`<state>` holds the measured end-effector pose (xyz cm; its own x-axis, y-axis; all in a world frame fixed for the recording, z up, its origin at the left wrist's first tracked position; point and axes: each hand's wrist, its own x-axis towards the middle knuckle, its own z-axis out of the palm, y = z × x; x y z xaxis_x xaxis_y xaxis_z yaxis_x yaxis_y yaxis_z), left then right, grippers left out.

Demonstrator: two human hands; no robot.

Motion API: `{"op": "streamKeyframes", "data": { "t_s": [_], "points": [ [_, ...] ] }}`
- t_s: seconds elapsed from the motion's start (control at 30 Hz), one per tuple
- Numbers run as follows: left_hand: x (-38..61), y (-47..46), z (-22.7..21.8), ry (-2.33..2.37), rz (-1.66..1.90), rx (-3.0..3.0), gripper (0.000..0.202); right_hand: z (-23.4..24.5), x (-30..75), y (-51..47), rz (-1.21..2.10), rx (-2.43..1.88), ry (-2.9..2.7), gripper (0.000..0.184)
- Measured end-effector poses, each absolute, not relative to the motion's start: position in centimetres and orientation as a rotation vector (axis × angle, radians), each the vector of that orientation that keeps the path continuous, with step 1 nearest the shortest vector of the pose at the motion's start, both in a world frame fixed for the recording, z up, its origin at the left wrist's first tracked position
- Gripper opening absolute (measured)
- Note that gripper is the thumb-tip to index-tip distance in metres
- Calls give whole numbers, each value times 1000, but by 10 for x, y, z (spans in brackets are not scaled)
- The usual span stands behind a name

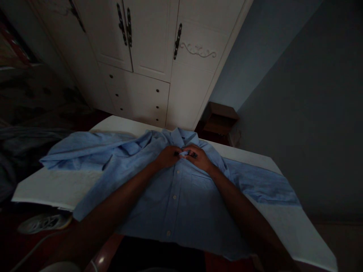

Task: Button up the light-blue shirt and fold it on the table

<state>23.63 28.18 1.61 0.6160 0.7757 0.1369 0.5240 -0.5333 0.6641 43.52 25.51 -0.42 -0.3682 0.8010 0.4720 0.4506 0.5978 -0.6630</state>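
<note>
A light blue button-up shirt [181, 200] lies front up on a white table [51, 185], sleeves spread to both sides and collar [178, 134] at the far end. Several buttons down the front placket are done up. My left hand [168, 155] and my right hand [200, 156] meet just below the collar. Both pinch the top of the placket, fingers curled on the cloth around the topmost button.
A white wardrobe [153, 56] with dark handles and drawers stands beyond the table. A brown bedside cabinet [219, 121] sits to its right by the blue wall. Dark bedding [31, 124] lies at left. A sneaker [42, 223] rests on the floor under the table's left edge.
</note>
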Motion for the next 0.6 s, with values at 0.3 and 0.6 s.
{"op": "streamKeyframes", "data": {
  "t_s": [0.3,0.6],
  "points": [
    [236,282,16,987,582,2244,15,-6,438,257,581,-999,-2040,29],
    [236,279,21,1037,602,2227,17,-1,438,256,616,-987,-2066,26]
  ]
}}
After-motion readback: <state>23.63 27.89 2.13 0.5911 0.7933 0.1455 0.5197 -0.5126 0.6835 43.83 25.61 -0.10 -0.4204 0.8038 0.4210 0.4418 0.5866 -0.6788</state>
